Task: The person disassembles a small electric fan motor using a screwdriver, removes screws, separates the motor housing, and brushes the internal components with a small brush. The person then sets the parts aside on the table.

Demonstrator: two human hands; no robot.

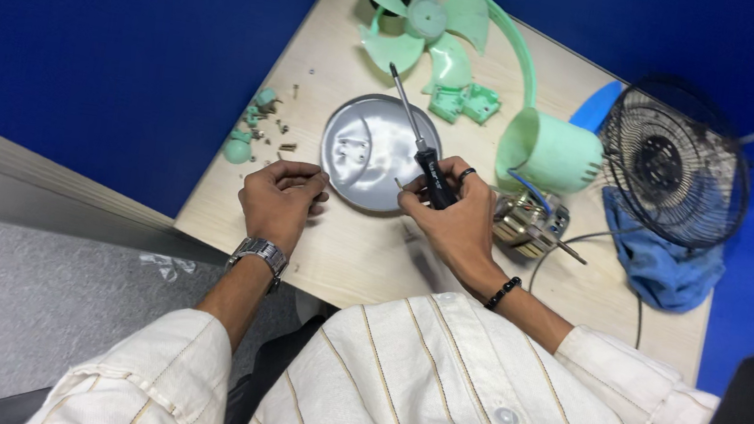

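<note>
- At table centre, the right hand grips a screwdriver by its black handle, shaft pointing to 11 o'clock over a steel dish.
- Left hand, at the dish's 8 o'clock, is curled; contents hidden.
- Screwdriver looks stiff and light; handle gives best hold.
- Motor sits at 3 o'clock.

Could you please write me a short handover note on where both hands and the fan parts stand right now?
Right hand: closed around the black handle of a screwdriver, whose shaft points up and away over the round metal plate.
Left hand: loosely curled at the plate's left edge; whether it holds anything, I cannot tell.
Parts: the bare motor lies right of the right hand, beside the green housing. The green fan blade lies at the far edge, the black wire grille at right, and loose screws at left.
Done: fan taken apart.
Left: all parts still separate.
</note>
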